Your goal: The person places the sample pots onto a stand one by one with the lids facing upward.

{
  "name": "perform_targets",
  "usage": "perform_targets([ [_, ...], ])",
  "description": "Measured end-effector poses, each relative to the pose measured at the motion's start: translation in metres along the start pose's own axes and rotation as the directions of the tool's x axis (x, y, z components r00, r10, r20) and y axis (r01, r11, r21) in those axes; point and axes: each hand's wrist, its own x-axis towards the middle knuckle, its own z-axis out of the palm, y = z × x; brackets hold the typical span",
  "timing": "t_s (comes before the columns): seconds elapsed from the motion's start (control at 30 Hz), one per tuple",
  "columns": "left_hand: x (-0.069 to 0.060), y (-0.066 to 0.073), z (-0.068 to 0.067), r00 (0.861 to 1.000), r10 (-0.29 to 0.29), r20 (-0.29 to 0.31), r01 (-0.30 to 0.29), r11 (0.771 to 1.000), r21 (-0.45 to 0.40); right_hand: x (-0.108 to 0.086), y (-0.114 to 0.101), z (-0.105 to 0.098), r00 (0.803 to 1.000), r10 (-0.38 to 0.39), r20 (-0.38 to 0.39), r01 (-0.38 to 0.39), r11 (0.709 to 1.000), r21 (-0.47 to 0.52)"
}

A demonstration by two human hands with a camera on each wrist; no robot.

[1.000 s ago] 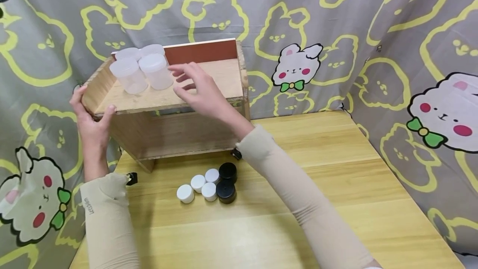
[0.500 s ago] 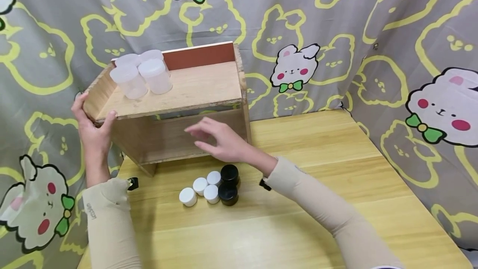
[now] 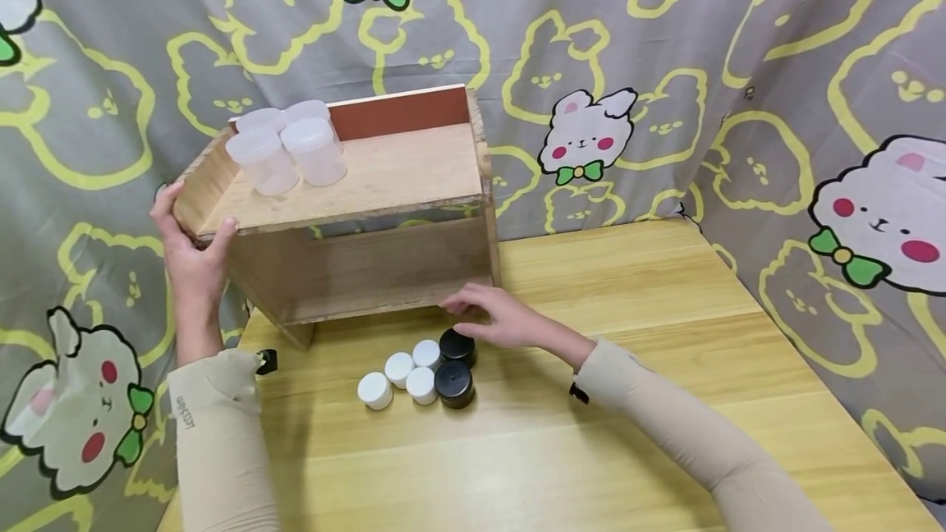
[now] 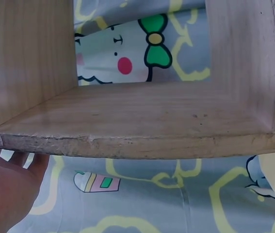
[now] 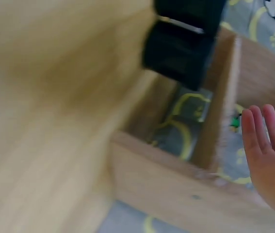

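the fingers of the left hand (image 3: pixel 195 261) grip a pale wooden shelf (image 3: pixel 414 167), likely steadying it under translucent cylindrical plastic jars (image 3: pixel 319 156) beyond them; the right hand's (image 3: pixel 500 318) relaxed fingers hold nothing, black round containers (image 3: pixel 454 384) just below, contact unclear.

Round black tubs (image 3: pixel 454 385) near right, white tubs (image 3: pixel 422 386) left; jars (image 3: pixel 268 164) far left translucent white; wooden shelf (image 3: pixel 414 164) tan; curtain (image 3: pixel 650 39) grey, yellow bear outlines.
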Motion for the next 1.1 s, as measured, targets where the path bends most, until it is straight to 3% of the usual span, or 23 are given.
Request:
perform_targets([
  [0.23, 0.000, 0.006, 0.001, 1.000, 0.009, 0.001, -0.009, 1.000, -0.003, -0.009, 0.035, 0.011, 0.993, 0.095, 0.077, -0.101, 0.991, 0.089],
  [0.43, 0.001, 0.001, 0.001, 1.000, 0.011, -0.001, -0.011, 1.000, -0.018, -0.014, 0.049, 0.019, 0.980, 0.131, 0.152, -0.156, 0.974, 0.166],
  [0.63, 0.001, -0.002, -0.001, 1.000, 0.016, 0.003, -0.016, 1.000, -0.022, -0.015, 0.054, 0.027, 0.972, 0.138, 0.189, -0.165, 0.976, 0.139],
  [1.1, 0.001, -0.003, -0.001, 1.000, 0.004, 0.013, -0.003, 1.000, -0.030, -0.006, 0.059, 0.037, 0.970, 0.168, 0.178, -0.173, 0.985, 0.011],
])
